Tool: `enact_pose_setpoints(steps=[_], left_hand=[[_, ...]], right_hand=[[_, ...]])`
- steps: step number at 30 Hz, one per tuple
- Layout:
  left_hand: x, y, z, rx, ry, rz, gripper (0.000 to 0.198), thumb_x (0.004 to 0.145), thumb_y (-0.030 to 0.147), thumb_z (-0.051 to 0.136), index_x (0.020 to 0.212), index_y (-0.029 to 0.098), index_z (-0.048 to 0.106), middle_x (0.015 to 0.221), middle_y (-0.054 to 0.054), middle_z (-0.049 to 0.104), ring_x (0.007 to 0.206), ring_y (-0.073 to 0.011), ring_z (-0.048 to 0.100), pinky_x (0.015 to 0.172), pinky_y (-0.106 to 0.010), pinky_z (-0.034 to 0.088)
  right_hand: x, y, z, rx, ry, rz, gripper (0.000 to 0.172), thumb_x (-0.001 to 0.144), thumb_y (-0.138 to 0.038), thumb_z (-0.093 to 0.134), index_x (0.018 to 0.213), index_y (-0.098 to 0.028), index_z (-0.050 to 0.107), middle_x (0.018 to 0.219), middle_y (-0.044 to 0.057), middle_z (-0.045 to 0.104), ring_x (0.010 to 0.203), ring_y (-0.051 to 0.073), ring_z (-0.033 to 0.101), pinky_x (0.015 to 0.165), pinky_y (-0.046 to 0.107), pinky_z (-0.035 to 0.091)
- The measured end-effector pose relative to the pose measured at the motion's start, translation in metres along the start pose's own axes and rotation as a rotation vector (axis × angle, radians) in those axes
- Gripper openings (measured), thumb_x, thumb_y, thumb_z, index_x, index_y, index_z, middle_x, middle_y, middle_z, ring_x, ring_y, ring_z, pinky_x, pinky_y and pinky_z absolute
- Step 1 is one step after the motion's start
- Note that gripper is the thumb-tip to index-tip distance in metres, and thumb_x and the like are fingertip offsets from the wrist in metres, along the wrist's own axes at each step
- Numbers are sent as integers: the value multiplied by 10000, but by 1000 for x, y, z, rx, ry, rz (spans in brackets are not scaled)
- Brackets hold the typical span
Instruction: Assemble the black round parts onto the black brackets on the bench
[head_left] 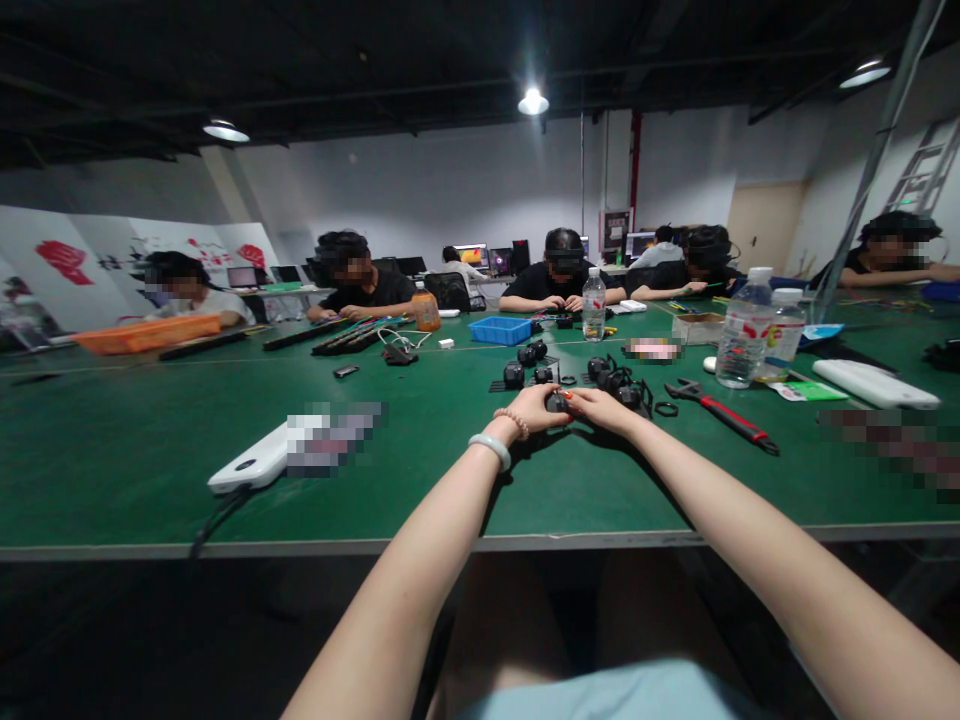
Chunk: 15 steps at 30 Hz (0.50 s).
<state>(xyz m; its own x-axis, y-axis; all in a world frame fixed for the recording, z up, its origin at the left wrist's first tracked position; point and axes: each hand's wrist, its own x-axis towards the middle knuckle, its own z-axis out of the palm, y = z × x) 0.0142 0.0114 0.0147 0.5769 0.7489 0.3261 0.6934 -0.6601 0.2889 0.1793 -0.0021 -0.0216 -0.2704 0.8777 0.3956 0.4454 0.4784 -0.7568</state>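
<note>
Both my hands meet over the green table around a small black part (556, 402), perhaps a black plastic fitting; its exact kind is too small to tell. My left hand (531, 408), with beads and a pale bangle at the wrist, is closed on its left side. From the right, my right hand (600, 408) grips it with fingertips, which are partly hidden. Just beyond lie several similar black parts (514, 375), with more black parts (619, 382) behind my right hand. A black ring (666, 409) lies right of that hand, beside an adjustable wrench (724, 412) with red-and-black handle.
Left on the green table (420, 480) is a white power bank (262, 462) with a cable. Water bottles (742, 335), another white power bank (874, 384) and a small box (697, 330) stand right. A blue tray (500, 330) sits ahead; several people work across the table.
</note>
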Motion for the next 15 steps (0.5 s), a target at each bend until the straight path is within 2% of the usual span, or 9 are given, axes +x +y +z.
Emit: enact_pose_setpoints(steps=[2,5,9,15], left_hand=[[2,-6,0,1,-5,-4,674,545,471,581,1126,156,443,1086,-67,535,971,-212,506,831,-272,397],[4,-15,0,10,9,13,698,556,484,570,1152,159,411,1133,-71,502,1016,-215,479,868,-280,373],[6,-26,1,33,37,33,666,568,494,560,1129,158,433,1130,-68,502,1021,-207,472,876,-272,367],[10,-43,1,147,94,12,638,579,486,556,1115,158,451,1105,-76,506,1024,-225,449,890,-313,347]], right_hand=[[-2,-3,-1,-26,2,-8,392,754,-425,378,998,-179,561,976,52,581,875,167,514,801,303,368],[-2,-4,-1,-56,6,4,403,764,-443,342,941,-163,573,908,49,593,827,162,520,765,292,380],[0,3,1,-39,7,26,411,767,-463,311,844,-156,574,813,33,594,747,143,527,699,262,400],[2,9,5,8,29,55,380,760,-452,332,804,-156,566,756,24,586,714,127,527,689,246,403]])
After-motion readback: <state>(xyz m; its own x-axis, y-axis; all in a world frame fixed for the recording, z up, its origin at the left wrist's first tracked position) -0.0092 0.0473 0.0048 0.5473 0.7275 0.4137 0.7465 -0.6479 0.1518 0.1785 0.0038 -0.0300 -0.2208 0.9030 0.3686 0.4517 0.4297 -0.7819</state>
